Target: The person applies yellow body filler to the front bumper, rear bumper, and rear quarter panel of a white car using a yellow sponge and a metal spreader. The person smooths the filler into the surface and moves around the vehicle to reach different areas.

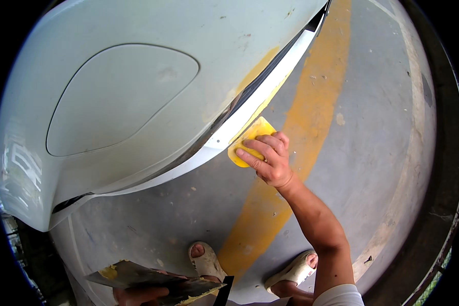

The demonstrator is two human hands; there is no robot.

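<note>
My right hand (266, 161) grips a yellow flat spreader (254, 128) against the lower edge of a white strip (246, 121) along the car's side, where a streak of yellow paste (266, 100) shows. My left hand (137, 296), at the bottom left and partly hidden, holds a dark metal board (158, 275) smeared with yellow paste. The pale car body (127, 86) fills the upper left, with a rounded flap, a dark gap above the white strip and a yellowish patch beside that gap.
I stand in sandals (204, 260) on a grey floor (372, 117) crossed by a wide yellow painted stripe (316, 86) and paler lines at the right. The car's curved lower edge runs from the top centre down to the lower left.
</note>
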